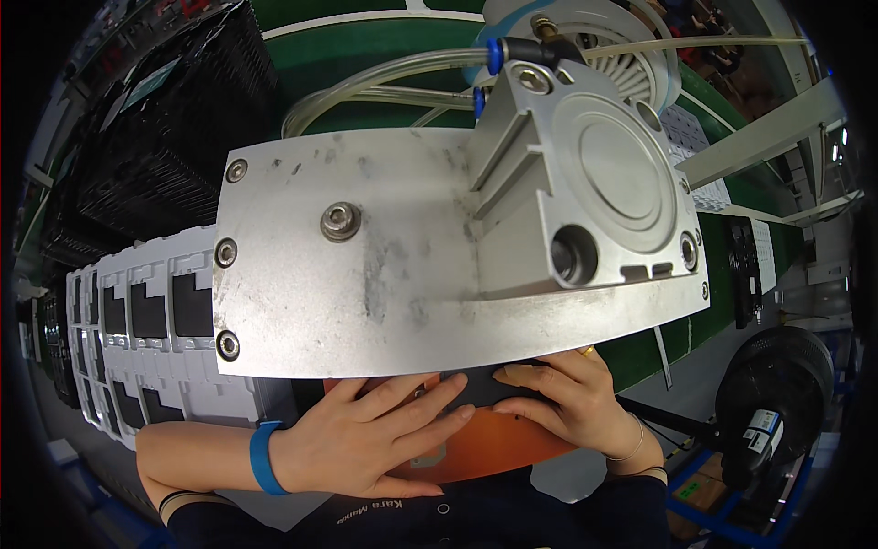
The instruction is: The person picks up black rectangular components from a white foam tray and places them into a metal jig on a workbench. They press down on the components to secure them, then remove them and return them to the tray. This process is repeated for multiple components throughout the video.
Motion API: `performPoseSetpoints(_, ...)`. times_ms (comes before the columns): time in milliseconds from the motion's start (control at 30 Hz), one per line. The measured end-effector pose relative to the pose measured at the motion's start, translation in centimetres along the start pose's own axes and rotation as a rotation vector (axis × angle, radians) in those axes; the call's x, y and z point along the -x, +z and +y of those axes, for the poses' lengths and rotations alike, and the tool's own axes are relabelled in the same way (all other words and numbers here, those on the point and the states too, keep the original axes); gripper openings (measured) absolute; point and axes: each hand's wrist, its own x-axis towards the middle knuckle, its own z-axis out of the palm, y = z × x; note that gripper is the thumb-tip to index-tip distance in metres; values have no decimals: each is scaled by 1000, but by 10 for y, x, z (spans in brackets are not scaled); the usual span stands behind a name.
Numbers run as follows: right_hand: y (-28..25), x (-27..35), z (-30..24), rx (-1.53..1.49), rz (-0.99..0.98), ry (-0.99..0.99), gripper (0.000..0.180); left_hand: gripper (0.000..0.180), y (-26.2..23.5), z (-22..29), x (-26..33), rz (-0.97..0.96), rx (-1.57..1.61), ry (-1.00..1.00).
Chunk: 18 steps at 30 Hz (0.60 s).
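Observation:
My left hand [366,437], with a blue band at the wrist, lies palm down with its fingers stretched and spread over an orange base [521,448]. Its fingertips reach the left side of a dark flat piece [480,389]. From the other side my right hand [572,393] holds that piece, the index finger on top and the thumb at the near edge. A silver metal plate [311,293] with a square pneumatic cylinder [617,174] on it overhangs both hands. It hides the far part of the dark piece and some fingertips.
White moulded trays [155,316] with dark slots stand at left, beside stacked black trays [174,137]. Clear air hoses [393,69] run from the cylinder above a green work surface [357,37]. A black fan [773,393] stands at right, and a white basket-like container [631,69] at the back.

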Motion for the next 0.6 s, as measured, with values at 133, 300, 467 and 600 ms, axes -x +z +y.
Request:
performPoseSetpoints(133,-1,-1,-1,7,-24,2,31,75,1,1,1,-8,24,-7)
performPoseSetpoints(300,-11,-11,-8,-31,-118,17,30,72,0,1,1,13,-21,-4)
performPoseSetpoints(467,-19,-10,-16,-211,-134,133,34,65,-2,1,4,168,118,8)
performPoseSetpoints(600,-24,9,-19,-503,-69,402,32,53,-14,9,8,334,292,-99)
